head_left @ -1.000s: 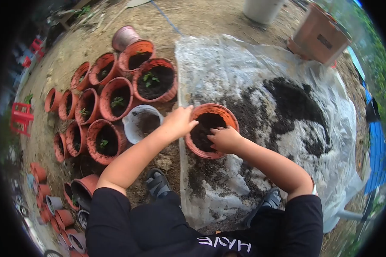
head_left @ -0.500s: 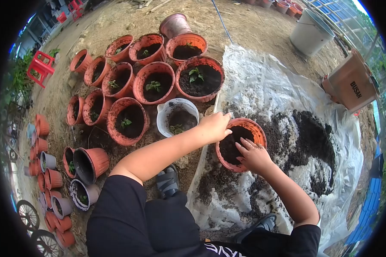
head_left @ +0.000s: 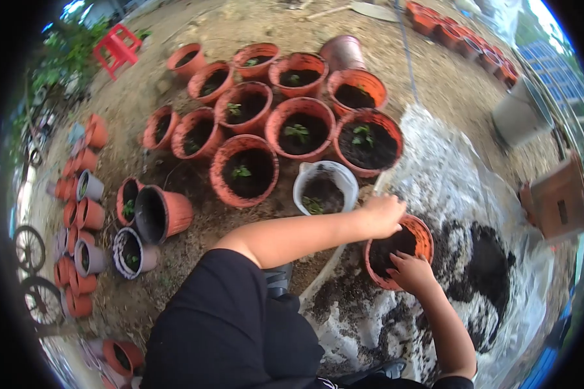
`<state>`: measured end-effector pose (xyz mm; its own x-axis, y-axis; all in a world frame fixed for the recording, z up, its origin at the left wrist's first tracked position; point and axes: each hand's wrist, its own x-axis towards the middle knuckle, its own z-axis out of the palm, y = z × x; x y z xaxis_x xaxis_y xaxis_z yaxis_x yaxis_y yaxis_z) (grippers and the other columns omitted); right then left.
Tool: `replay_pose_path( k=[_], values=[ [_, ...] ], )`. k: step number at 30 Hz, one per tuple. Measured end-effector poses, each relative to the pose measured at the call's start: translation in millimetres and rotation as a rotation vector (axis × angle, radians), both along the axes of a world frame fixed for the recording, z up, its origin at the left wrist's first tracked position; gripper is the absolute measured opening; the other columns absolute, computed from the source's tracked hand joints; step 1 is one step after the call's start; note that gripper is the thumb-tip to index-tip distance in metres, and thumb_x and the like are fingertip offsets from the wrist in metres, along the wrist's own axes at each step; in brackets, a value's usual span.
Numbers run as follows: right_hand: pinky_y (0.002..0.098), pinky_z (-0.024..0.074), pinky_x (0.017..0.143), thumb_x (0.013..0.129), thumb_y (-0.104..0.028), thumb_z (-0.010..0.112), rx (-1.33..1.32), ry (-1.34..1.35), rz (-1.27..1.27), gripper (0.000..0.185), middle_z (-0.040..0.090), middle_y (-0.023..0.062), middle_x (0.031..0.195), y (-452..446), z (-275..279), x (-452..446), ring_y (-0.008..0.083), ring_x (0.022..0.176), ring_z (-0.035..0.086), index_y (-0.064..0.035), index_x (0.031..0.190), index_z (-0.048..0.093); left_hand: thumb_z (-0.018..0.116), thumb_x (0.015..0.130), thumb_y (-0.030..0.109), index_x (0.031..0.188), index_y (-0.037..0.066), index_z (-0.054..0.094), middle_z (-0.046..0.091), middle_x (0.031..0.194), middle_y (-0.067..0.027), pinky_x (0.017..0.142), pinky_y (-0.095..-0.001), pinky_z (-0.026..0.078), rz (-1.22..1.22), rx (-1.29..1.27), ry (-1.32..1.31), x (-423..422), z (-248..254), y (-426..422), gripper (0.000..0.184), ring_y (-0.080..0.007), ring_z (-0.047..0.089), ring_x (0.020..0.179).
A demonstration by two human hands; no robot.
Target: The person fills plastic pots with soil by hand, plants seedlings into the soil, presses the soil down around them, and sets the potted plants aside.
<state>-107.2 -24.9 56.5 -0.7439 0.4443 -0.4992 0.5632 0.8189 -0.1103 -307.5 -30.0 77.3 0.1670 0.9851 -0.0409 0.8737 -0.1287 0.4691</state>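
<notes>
An orange-red flower pot (head_left: 424,237) with dark soil (head_left: 394,246) in it stands on a dirty plastic sheet (head_left: 438,162). At its far left rim is my left hand (head_left: 381,216), fingers curled over the edge; their tips are partly hidden. My right hand (head_left: 414,272) reaches over the near right rim, with its fingers apart on the soil. Just beyond my left forearm, a whitish pot (head_left: 352,193) holds soil and a small green plant (head_left: 313,205).
Several orange pots (head_left: 244,200) with seedlings stand ahead and left. A pot lies tipped (head_left: 175,212) near smaller pots on the left. Loose dark soil (head_left: 490,269) covers part of the sheet. A grey bucket (head_left: 522,113) and a brown container (head_left: 558,201) stand right.
The view has swung left, so everything sits farther right and lower. My left hand stays at the pot's rim; my right hand stays in the pot, its fingers slightly more bent.
</notes>
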Motion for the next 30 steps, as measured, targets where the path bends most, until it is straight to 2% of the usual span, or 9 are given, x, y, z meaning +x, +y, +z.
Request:
replay_pose_path(
  k=[4,9,13,20,22,23,26,27,30],
  values=[
    [0.0453,0.0376,0.092,0.082,-0.030,0.054,0.054,0.068,-0.029,0.041,0.052,0.0105,0.123,0.4,4.9,-2.3,0.0232,0.108,0.053,-0.0094,0.118,0.050,0.060,0.078,0.021,0.089,0.001,0.057,0.058,0.093,-0.0173,0.077,-0.0429,0.046,-0.056,0.076,-0.031,-1.3,-4.7,-0.9,0.023,-0.0324,0.057,0.092],
    [0.0376,0.0496,0.066,0.079,-0.018,0.057,0.089,0.291,-0.084,0.021,0.062,0.0109,0.098,8.8,2.7,0.1,0.0270,0.079,0.062,-0.0085,0.098,0.059,0.056,0.079,0.018,0.074,0.001,0.058,0.060,0.069,-0.0169,0.065,-0.0424,0.047,-0.031,0.221,-0.093,-12.4,4.0,-2.8,0.017,-0.0347,0.061,0.070],
    [0.0395,0.0483,0.056,0.081,-0.023,0.057,0.175,0.340,-0.177,0.018,0.061,0.0121,0.068,6.5,13.9,-8.4,0.0301,0.061,0.060,-0.0074,0.073,0.057,0.056,0.080,0.022,0.074,0.003,0.058,0.061,0.068,-0.0161,0.063,-0.0417,0.047,-0.015,0.266,-0.135,-19.5,1.2,-6.6,0.020,-0.0341,0.061,0.068],
    [0.0384,0.0473,0.056,0.083,-0.030,0.057,0.266,0.265,-0.346,0.034,0.059,0.0135,0.066,3.6,41.6,-26.9,0.0315,0.061,0.058,-0.0052,0.061,0.050,0.053,0.083,0.044,0.068,0.003,0.059,0.059,0.060,-0.0156,0.056,-0.0397,0.047,0.100,0.355,-0.347,-35.7,12.5,-15.4,0.045,-0.0308,0.061,0.060],
    [0.0364,0.0469,0.059,0.083,-0.030,0.057,0.165,0.535,-0.483,0.031,0.058,0.0157,0.068,7.5,41.3,-28.4,0.0286,0.064,0.059,-0.0046,0.065,0.055,0.052,0.084,0.047,0.075,0.001,0.059,0.061,0.065,-0.0141,0.057,-0.0376,0.047,0.220,0.314,-0.503,-38.2,17.0,-14.3,0.047,-0.0297,0.062,0.062],
    [0.0364,0.0469,0.059,0.083,-0.030,0.057,0.168,0.536,-0.485,0.031,0.058,0.0157,0.068,9.1,42.8,-32.5,0.0286,0.064,0.059,-0.0046,0.065,0.055,0.048,0.086,0.046,0.094,-0.001,0.057,0.062,0.086,-0.0186,0.075,-0.0377,0.046,0.211,0.424,-0.477,-35.9,20.4,-13.6,0.049,-0.0319,0.061,0.083],
    [0.0384,0.0405,0.084,0.089,-0.056,0.031,-0.892,1.068,-1.389,0.060,0.055,0.0130,0.110,8.8,45.1,-48.6,0.0239,0.103,0.051,-0.0098,0.122,0.048,0.047,0.088,0.042,0.115,-0.001,0.048,0.054,0.112,-0.0225,0.095,-0.0413,0.035,0.287,0.859,-0.505,-0.7,24.5,2.1,0.052,-0.0343,0.050,0.108],
    [0.0459,0.0321,0.094,0.085,-0.066,0.020,-1.178,1.132,-1.435,0.075,0.042,0.0088,0.129,13.0,34.1,-44.3,0.0266,0.115,0.043,-0.0101,0.133,0.032,0.041,0.089,0.045,0.124,0.000,0.039,0.043,0.123,-0.0236,0.101,-0.0419,0.026,0.219,0.593,-0.599,17.7,27.7,3.2,0.058,-0.0342,0.039,0.118],
    [0.0513,0.0281,0.098,0.083,-0.068,0.023,-1.303,1.438,-1.390,0.079,0.036,0.0135,0.133,15.4,30.4,-59.5,0.0297,0.117,0.041,-0.0080,0.134,0.029,0.029,0.091,0.049,0.134,-0.001,0.027,0.025,0.140,-0.0213,0.107,-0.0420,0.016,0.127,-0.054,-0.709,65.0,28.2,-2.5,0.066,-0.0299,0.026,0.130]
  ],
)
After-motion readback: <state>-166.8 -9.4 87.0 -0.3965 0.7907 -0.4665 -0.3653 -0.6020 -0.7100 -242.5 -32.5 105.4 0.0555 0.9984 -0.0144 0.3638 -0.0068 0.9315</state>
